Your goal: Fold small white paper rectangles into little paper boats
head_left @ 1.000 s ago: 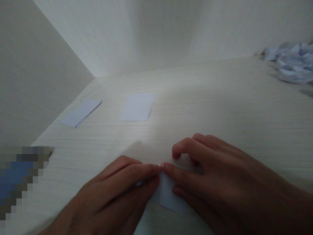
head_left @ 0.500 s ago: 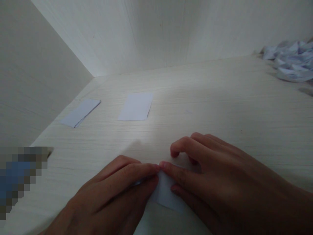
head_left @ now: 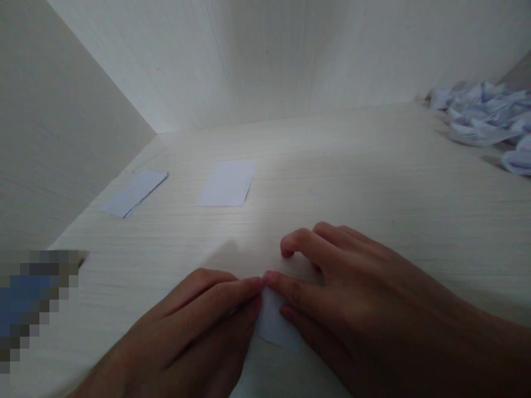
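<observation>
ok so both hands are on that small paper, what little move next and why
I'd probably steady the paper with the left hand and run the right hand's index fingertip along its top edge. Both index fingertips meet at the top, and the left fingers seem to close over one side. Whether there's a crease under them is hidden.

My camera view has swung slightly to the right, so more of the heap of crumpled white paper point(head_left: 481, 113) by the right end of the pale wood-grain worktop's point(head_left: 352, 182) far edge has come into frame, along with a darker wall panel point(head_left: 520, 74) behind it. Between the fingers of my left hand point(head_left: 186, 331), the pale sliver of the small white sheet of folded paper point(head_left: 276, 323) has almost disappeared from my sight.
</observation>
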Motion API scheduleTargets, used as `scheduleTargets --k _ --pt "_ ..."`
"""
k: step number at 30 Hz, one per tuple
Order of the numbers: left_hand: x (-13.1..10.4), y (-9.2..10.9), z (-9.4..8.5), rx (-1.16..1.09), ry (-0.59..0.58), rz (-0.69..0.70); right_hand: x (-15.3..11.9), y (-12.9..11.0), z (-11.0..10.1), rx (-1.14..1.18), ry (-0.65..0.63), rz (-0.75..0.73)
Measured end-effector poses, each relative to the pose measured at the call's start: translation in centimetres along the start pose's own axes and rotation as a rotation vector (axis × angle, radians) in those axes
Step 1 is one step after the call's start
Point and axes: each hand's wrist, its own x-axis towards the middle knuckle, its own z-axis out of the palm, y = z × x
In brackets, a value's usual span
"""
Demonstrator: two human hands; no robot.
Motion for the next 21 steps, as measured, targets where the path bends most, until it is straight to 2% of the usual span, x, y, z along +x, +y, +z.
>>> scheduleTargets --k 3,8,12,14,17,21 --pt "0.5 0.6 0.2 0.079 -0.022 0.054 0.0 -0.1 -0.1 -0.02 -0.01 0.008" --pt "0.7 1.3 0.1 0.164 0.078 0.069 0.1 -0.2 -0.3 -0.029 -0.025 0.005" --pt "-1.4 0.6 -0.3 0.219 0.015 0.088 0.2 -0.3 -0.6 -0.004 -0.054 0.038" --pt "-2.9 0.0 -0.5 0.254 0.0 0.053 0.3 -0.3 -0.7 0.012 -0.078 0.06" --pt "-4.9 -0.8 -0.5 0.355 -0.032 0.094 0.5 -0.2 -0.8 0.032 -0.096 0.079" --pt "-5.8 -0.9 -0.5 0.394 -0.039 0.108 0.6 0.0 -0.8 0.056 -0.101 0.077"
